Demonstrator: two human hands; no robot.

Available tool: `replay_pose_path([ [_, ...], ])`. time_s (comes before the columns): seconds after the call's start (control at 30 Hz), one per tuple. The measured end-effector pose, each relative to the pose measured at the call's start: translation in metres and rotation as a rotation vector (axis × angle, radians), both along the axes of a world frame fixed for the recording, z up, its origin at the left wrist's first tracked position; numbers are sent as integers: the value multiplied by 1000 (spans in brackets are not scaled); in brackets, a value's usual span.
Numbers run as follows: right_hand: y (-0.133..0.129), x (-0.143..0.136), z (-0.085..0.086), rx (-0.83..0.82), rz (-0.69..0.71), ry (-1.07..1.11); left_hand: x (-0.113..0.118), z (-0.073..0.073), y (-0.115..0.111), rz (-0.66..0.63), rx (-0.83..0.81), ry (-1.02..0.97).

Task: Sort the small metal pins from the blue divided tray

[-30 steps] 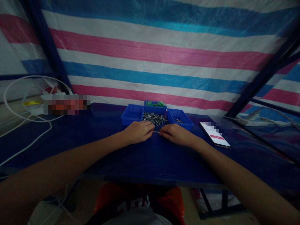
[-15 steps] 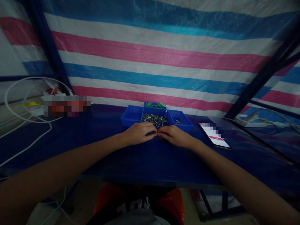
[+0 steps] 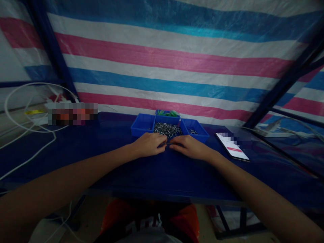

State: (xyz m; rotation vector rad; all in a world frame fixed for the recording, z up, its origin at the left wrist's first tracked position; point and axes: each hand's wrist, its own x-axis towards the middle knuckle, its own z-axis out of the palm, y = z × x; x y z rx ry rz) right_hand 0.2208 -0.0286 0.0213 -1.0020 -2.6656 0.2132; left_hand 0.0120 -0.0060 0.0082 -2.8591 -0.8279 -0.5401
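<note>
My left hand (image 3: 151,144) and my right hand (image 3: 187,146) face each other just in front of the blue bins. A thin metal piece (image 3: 167,143) spans the small gap between them, pinched at each end by the fingertips. Behind my hands, the middle bin holds a heap of small metal pieces (image 3: 168,129). The left bin (image 3: 142,125) shows hardly anything inside, while the right bin (image 3: 199,135) has a few metal pieces. Green items (image 3: 167,113) lie in the rear bin.
A lit phone (image 3: 233,147) lies on the blue table (image 3: 162,179) to the right. White cables (image 3: 54,136) loop over the left side. Blue metal posts and a striped sheet stand behind, with a power strip (image 3: 272,131) at the far right.
The fingertips have moved slightly apart, and more of the thin metal piece shows between them. The bins have stayed in place.
</note>
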Motion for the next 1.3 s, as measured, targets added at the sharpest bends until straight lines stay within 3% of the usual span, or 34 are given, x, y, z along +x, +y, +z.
replay_pose_path([
  [0.53,3,5,2,71,-76,-54,1,-1,0,17,113,61],
  [0.93,1,-3,-4,31,8,-99,1,-4,0,-120,350,1],
  [1.3,4,4,2,141,-88,-81,0,-4,3,52,201,121],
])
